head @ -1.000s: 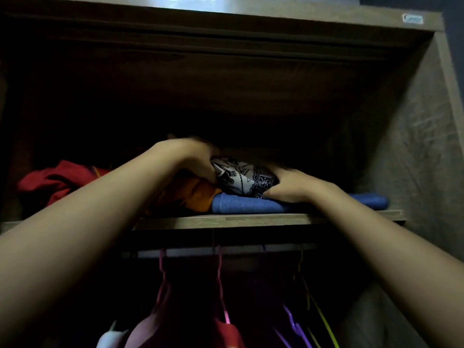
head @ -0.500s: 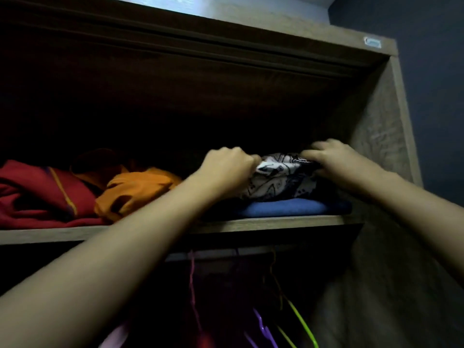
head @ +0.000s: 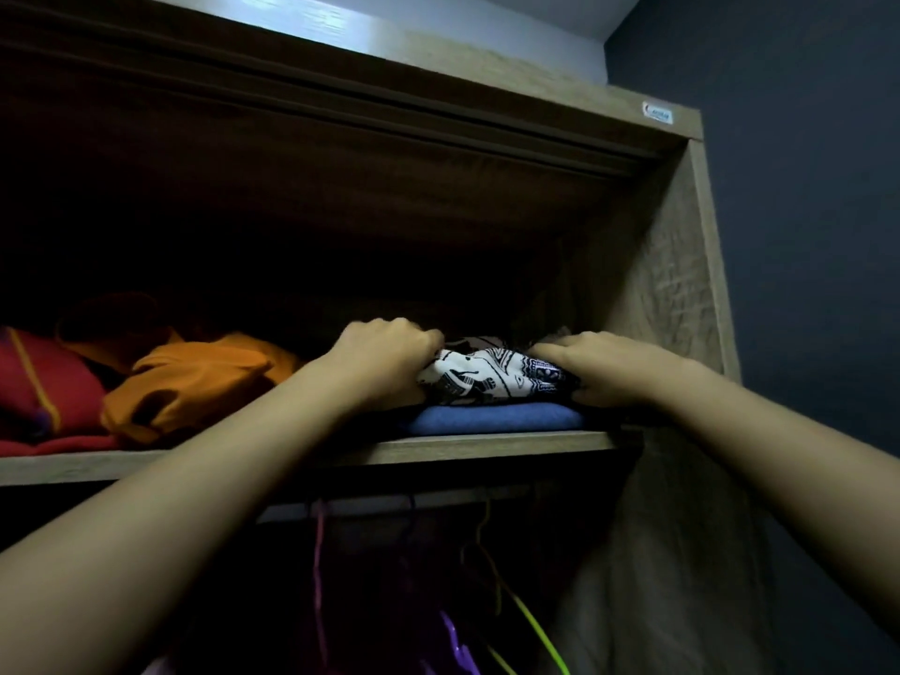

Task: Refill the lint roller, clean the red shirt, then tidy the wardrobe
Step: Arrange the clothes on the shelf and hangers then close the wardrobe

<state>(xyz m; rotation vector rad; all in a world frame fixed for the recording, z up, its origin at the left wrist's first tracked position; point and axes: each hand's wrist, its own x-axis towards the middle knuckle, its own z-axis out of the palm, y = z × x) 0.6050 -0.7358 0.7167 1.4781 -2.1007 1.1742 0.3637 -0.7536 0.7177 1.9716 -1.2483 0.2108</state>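
On the wardrobe (head: 682, 309) shelf (head: 487, 443), the red shirt (head: 44, 382) lies bunched at the left end, well apart from both grips, with a crumpled orange garment (head: 195, 382) just to its right. The left grip (head: 389, 355) curls round the left edge of a black-and-white patterned cloth (head: 492, 375) lying on a folded blue garment (head: 492, 417). The right grip (head: 599, 367) pinches that cloth's right edge, near the wardrobe's right wall.

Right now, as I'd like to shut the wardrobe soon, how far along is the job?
Looks done: a folded blue garment lies flat on the shelf. In hand: the left hand and right hand grip a black-and-white patterned garment on top of it. Left: the orange garment and red garment lie crumpled further left. No lint roller shows, so those steps cannot be judged.
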